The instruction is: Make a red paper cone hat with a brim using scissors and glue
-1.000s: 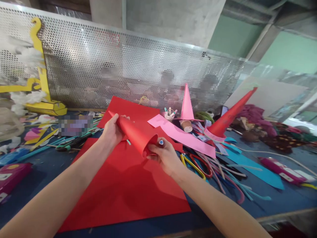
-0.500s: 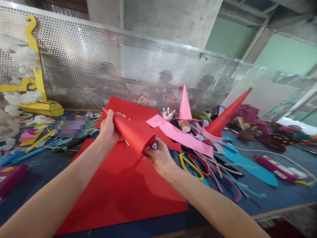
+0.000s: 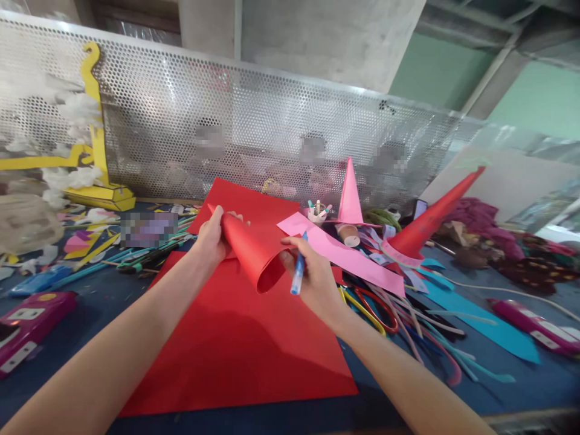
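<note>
A red paper cone [image 3: 251,244] is held over a large red paper sheet [image 3: 240,344], its wide end facing me and to the right. My left hand [image 3: 215,232] wraps round the narrow end. At the rim of the wide end is my right hand [image 3: 308,272], closed round a blue-and-white pen [image 3: 299,269]; its fingertips are by the cone's edge, and I cannot tell how firmly they touch it. Behind the cone lies another red sheet [image 3: 258,202]. A pink paper strip [image 3: 344,254] lies to the right.
A pink cone hat [image 3: 350,196] and a red cone hat [image 3: 430,217] stand at the back right. Scissors [image 3: 376,308] and several pipe cleaners lie to the right. Magenta tools [image 3: 34,329] sit at left and right. A perforated metal screen [image 3: 267,109] runs behind the table.
The pen has swung from pointing at me to upright in my right hand, which now sits outside the cone's rim instead of at its inside. The view has shifted slightly left.
</note>
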A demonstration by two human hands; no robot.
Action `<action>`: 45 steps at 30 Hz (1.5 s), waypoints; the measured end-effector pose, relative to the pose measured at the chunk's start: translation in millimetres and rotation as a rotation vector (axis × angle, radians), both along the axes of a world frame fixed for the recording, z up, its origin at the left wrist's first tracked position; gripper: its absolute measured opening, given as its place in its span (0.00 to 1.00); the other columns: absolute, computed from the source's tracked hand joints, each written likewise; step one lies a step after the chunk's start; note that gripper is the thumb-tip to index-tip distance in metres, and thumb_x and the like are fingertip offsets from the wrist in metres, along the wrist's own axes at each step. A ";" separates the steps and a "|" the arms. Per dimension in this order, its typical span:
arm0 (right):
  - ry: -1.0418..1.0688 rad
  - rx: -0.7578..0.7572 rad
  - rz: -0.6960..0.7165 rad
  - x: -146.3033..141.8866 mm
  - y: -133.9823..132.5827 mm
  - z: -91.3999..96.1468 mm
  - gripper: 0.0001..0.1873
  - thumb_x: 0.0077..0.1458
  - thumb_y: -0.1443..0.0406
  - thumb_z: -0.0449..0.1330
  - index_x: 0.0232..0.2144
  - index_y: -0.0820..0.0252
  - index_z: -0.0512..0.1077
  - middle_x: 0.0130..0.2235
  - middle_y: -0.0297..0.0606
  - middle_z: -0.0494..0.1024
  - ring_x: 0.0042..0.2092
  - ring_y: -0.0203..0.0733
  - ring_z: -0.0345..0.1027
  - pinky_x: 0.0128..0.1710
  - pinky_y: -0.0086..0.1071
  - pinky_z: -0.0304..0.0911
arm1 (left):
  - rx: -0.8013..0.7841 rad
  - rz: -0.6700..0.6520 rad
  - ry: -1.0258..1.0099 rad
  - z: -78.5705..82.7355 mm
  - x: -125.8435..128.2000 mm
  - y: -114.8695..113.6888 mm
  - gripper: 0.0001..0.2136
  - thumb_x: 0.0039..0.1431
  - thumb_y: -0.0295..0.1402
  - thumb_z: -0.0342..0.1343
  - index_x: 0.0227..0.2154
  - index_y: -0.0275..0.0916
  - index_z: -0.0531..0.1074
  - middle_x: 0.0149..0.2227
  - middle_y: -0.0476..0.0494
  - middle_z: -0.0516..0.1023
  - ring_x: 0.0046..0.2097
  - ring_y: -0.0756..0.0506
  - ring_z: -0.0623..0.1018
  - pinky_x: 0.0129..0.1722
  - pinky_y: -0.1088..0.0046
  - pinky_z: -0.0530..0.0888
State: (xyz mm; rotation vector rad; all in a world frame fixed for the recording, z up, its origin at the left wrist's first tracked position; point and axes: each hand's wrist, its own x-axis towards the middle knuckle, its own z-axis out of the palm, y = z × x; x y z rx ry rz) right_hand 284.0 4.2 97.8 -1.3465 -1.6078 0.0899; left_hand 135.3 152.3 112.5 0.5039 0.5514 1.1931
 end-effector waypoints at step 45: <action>-0.506 0.131 -0.159 28.3 -4.2 -32.5 0.14 0.53 0.75 0.49 0.39 0.60 0.68 0.25 0.36 0.76 0.25 0.41 0.73 0.24 0.29 0.63 | 0.446 0.107 -0.022 4.6 -0.1 -10.9 0.10 0.57 0.37 0.59 0.29 0.36 0.70 0.28 0.48 0.74 0.28 0.48 0.77 0.41 0.58 0.79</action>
